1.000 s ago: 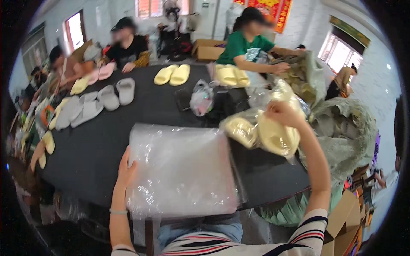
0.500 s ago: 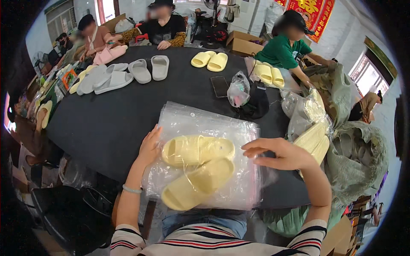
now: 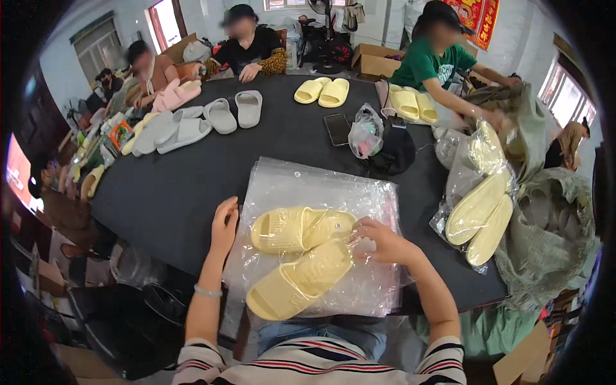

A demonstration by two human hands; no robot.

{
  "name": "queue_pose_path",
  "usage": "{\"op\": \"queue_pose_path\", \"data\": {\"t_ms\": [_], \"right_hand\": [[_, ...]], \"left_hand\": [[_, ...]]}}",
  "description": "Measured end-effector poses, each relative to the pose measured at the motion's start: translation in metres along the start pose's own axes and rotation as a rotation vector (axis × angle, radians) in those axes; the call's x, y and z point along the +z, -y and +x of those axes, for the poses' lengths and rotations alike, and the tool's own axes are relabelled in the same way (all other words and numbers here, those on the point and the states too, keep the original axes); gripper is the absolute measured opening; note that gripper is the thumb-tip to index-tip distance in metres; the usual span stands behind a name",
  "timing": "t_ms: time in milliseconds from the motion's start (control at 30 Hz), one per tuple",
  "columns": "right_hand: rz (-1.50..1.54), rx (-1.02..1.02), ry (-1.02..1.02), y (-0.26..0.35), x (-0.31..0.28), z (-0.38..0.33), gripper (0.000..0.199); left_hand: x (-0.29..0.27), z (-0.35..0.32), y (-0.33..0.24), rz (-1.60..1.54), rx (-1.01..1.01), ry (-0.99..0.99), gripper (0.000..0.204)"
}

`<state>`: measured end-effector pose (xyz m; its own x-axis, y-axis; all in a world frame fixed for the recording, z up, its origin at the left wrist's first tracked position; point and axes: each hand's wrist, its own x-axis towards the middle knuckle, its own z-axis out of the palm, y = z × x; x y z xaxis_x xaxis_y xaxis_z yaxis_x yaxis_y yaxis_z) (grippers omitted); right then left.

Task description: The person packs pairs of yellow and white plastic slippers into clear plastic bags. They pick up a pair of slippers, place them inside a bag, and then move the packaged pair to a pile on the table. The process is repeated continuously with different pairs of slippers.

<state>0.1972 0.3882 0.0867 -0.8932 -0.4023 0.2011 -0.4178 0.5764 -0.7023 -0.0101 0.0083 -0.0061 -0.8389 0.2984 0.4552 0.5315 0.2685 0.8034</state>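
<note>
A pair of pale yellow slide slippers (image 3: 301,279) lies under shiny clear plastic, on a stack of clear plastic bags (image 3: 269,186) in front of me. One slipper lies sideways; the nearer one slants toward me at the left. At the right end of the pair is my right hand (image 3: 384,244), fingers curved and thumb apart, touching the plastic beside the slippers. Beside the stack's left edge rests my left hand (image 3: 224,224), loosely bent and holding nothing. Whether the right fingers have plastic between them is hard to make out.
Bagged yellow slippers (image 3: 478,221) lie at the right beside a woven sack (image 3: 548,237). Farther back are a phone (image 3: 337,129), a black cap (image 3: 394,151), yellow slippers (image 3: 333,93) and grey slippers (image 3: 183,131). Co-workers sit around the black table (image 3: 160,199).
My right hand has moved left, from beside the stack onto the right end of the slippers. My left hand has drawn slightly away from the slippers. The co-worker's hands at the sack have shifted.
</note>
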Motion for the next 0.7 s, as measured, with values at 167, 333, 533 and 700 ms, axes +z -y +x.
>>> {"op": "queue_pose_path", "data": {"t_ms": [167,333,533,700], "right_hand": [[-0.087,0.113,-0.125,0.006,0.019,0.006,0.05],[-0.083,0.222,0.02,0.015,0.024,0.013,0.046],[-0.222,0.441,0.141,0.03,0.004,-0.03,0.044],[-0.348,0.455,0.355,0.051,-0.01,-0.03,0.056]], "left_hand": [[-0.011,-0.024,-0.061,0.068,-0.194,0.184,0.044],[0.0,-0.028,-0.052,0.209,-0.008,0.254,0.043],[0.011,-0.036,-0.036,0.114,-0.141,0.127,0.036],[0.012,-0.038,-0.03,0.097,-0.051,0.114,0.036]]}}
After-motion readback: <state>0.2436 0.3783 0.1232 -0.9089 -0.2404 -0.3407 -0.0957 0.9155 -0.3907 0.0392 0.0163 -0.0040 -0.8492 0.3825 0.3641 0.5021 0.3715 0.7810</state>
